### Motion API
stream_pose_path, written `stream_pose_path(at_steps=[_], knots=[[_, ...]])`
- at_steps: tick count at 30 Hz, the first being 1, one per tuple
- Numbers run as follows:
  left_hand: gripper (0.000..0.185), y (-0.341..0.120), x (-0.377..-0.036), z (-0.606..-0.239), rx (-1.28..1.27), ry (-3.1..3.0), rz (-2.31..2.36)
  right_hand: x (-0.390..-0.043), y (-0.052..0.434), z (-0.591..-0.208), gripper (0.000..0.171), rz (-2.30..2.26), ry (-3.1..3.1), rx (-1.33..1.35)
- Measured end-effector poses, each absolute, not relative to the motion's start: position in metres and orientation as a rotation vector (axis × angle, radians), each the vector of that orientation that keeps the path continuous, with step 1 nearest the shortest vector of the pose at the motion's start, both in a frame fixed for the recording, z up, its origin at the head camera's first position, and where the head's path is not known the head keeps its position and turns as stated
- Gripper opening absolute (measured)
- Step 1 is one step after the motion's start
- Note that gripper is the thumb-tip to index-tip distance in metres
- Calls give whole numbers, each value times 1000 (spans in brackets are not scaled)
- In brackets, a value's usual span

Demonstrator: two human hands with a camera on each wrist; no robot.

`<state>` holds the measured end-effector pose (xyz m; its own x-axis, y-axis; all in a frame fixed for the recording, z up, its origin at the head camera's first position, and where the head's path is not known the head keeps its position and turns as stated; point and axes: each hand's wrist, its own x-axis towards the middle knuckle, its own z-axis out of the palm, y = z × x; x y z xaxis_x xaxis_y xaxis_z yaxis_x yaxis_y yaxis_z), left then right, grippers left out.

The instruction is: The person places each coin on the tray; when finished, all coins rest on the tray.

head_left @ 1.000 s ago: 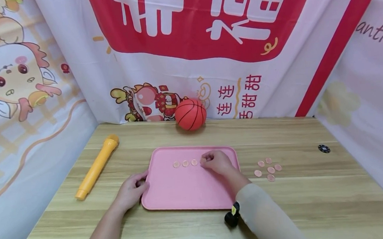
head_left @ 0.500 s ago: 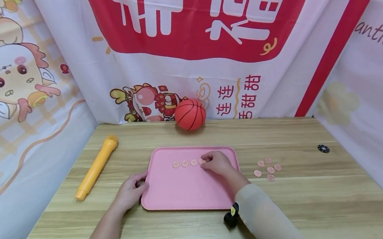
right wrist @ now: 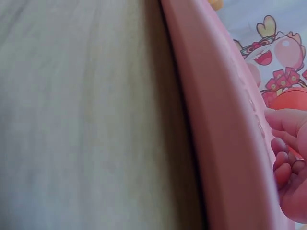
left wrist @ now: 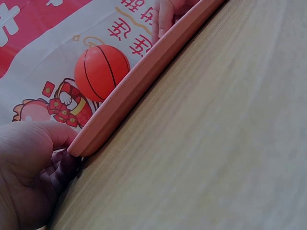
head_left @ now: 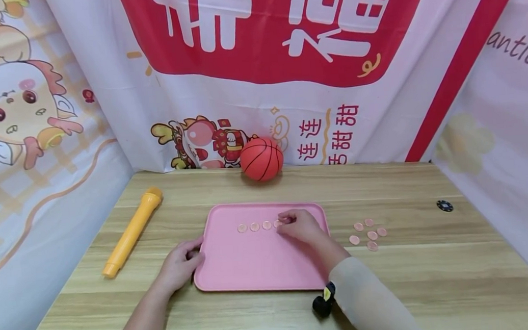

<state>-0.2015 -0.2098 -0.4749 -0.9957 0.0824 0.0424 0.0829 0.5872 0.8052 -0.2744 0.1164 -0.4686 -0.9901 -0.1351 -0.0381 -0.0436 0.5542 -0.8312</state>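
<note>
A pink tray lies on the table, with a row of copper-coloured coins across its upper half. My left hand grips the tray's left edge; in the left wrist view the hand has the rim corner between thumb and fingers. My right hand reaches over the tray's right side, thumb and forefinger at either edge of the row's right-hand coin, which lies flat. In the right wrist view that hand has its other fingers curled, and the coin is hard to make out.
Several more coins lie loose on the table right of the tray. Farther right is a black chip. A yellow toy microphone lies at the left, and a small red basketball sits against the back curtain.
The coin in my right fingers has gone from partly hidden to lying flat at the right end of the row. My right wrist has turned slightly. My left hand stays on the tray.
</note>
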Motion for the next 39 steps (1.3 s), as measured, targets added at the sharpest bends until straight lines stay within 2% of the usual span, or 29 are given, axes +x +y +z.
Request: stream_pose_path(at_steps=[6, 19, 30, 39], knots=[[44, -210, -203, -477, -160, -2801, -1399, -265, 133, -462, 35, -1537, 2685, -228], [45, -211, -202, -477, -146, -2800, -1444, -242, 187, -454, 40, -1716, 2582, 8], [45, -211, -203, -478, -160, -2798, -1407, -223, 244, -458, 43, -1472, 2770, 3], [45, -210, -200, -474, -146, -2802, -1432, -211, 266, -464, 40, -1307, 2868, 28]])
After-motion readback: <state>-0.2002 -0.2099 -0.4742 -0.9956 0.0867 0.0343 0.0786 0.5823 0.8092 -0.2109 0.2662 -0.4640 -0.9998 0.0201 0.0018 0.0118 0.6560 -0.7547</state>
